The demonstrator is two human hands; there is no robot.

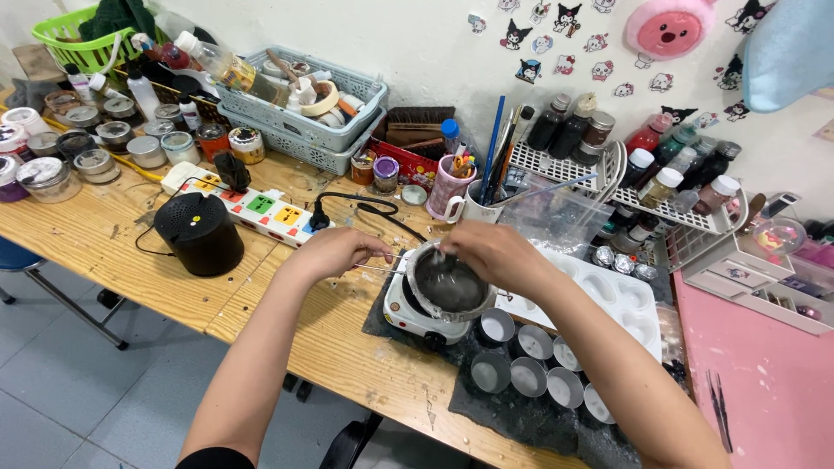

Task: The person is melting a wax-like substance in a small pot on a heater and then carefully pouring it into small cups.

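Both hands curl closed: left hand (334,252) pinching the pot's handle (382,267), right hand (495,254) gripping a stirrer (440,256).

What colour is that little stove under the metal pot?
White, seen in the head view: the small stove.

A small metal pot (447,282) with a grey, wax-coated inside sat upright on a little white electric hot plate (415,314) just below the centre of the frame. Its thin wire handle (380,266) stuck out leftward, level above the wooden counter (104,252).
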